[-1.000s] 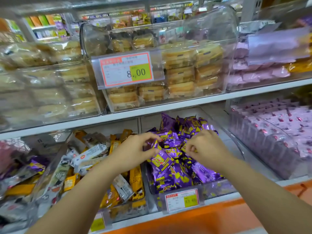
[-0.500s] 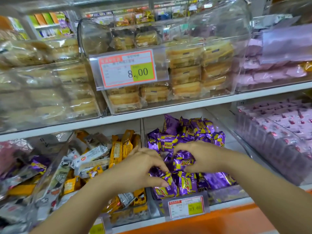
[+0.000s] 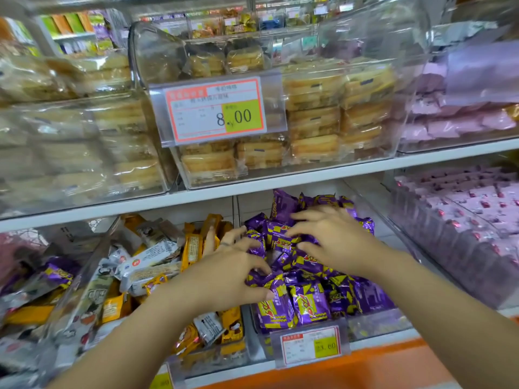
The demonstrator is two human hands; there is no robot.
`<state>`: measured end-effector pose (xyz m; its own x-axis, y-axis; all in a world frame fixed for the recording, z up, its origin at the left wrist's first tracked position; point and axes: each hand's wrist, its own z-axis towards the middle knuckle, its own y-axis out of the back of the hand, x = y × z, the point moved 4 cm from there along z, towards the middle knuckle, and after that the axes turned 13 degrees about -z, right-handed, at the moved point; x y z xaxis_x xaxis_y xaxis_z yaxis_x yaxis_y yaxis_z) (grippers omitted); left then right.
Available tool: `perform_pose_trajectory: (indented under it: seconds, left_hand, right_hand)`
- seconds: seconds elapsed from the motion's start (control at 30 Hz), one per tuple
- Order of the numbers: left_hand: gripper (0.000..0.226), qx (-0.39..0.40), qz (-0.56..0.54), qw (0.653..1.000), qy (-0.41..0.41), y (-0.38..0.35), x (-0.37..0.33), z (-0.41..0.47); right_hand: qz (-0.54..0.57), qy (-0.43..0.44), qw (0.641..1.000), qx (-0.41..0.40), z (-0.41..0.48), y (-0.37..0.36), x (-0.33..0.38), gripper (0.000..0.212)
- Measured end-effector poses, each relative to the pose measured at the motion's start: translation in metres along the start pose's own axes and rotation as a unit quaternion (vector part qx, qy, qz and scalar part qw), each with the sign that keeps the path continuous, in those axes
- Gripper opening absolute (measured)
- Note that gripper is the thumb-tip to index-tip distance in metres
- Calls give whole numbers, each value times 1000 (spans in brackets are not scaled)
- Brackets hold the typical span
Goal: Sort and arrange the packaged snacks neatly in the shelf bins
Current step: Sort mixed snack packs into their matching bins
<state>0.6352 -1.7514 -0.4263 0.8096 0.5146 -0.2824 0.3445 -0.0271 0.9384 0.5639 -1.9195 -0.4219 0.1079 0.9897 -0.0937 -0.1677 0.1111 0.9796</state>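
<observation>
L hand (image 3: 224,276) and R hand (image 3: 331,242) are both down on the purple packets (image 3: 306,304), which are heaped in the clear bin (image 3: 376,325) right under them.

L hand: fingers spread and bent, claw-like. Thumb and first two fingertips touch packet tops near the front of the heap. Outer fingers reach past the heap's left edge, over the yellow bars (image 3: 192,248). Nothing pinched as far as can be seen. Thin ring (image 3: 224,244) on one finger.

R hand: fingers splayed, nearly straight, lying over packets further back. Grips nothing.

Packets are purple w/ yellow zigzag patches and a red scrawled logo, too blurred to read.

Below the R wrist, on the bin front, is a small price tag (image 3: 310,345): orange border, yellow-green patch, figures approx "23.60", first digit unsure.

Left of L hand, the yellow bars lie jumbled w/ white wrappers (image 3: 148,259) in the next bin. Right of R hand are pink packets (image 3: 471,209) in rows.

Above both hands, past the white shelf board (image 3: 280,182), wrapped cakes (image 3: 314,122) sit in a clear bin w/ a big tag (image 3: 214,110) reading "8.00". Its Chinese lines aren't legible.
</observation>
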Motion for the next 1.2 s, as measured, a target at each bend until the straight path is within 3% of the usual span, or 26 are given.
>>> perform_pose_trajectory:
  seconds: [0.07, 0.17, 0.23, 0.33, 0.43, 0.5, 0.57, 0.73, 0.83, 0.9, 1.07, 1.2]
  left_hand:
    - [49, -7, -23, 1000, 4, 0, 6, -1]
    - [56, 5, -59, 998, 10, 1, 11, -2]
    - [63, -3, -66, 998, 15, 5, 14, 0]
    - [73, -14, -64, 998, 21, 10, 17, 7]
    - [70, -22, -42, 998, 38, 9, 17, 19]
    - [67, -20, -25, 997, 64, 7, 16, 26]
    - [71, -18, -13, 997, 79, 7, 16, 29]
    - [94, 12, -12, 995, 96, 9, 18, 28]
    - [101, 29, -22, 995, 98, 9, 18, 28]
    - [102, 24, -35, 995, 91, 8, 19, 27]
    - [96, -1, -52, 997, 63, 7, 19, 20]
    - [93, -11, -51, 997, 58, 7, 19, 17]
  right_hand:
    - [35, 40, 998, 36, 17, -11, 19, 34]
    - [42, 8, 990, 131, 30, -32, 15, 49]
    - [53, -39, 991, 117, 29, -34, -4, 60]
    - [16, -93, 995, 29, 20, -22, -27, 48]
    - [-37, -43, 998, -33, 22, -14, -10, 42]
    - [23, 19, 999, 16, 32, -22, 14, 46]
    - [72, 28, 992, 98, 36, -37, 25, 47]
    - [-46, 32, 980, 190, 15, -35, 9, 41]
    - [-14, 52, 970, 235, 2, -33, 12, 27]
    - [55, 52, 969, 233, -2, -31, 15, 20]
    - [142, 8, 985, 94, 27, -21, 12, 33]
    - [84, 27, 978, 191, 54, -49, 26, 51]
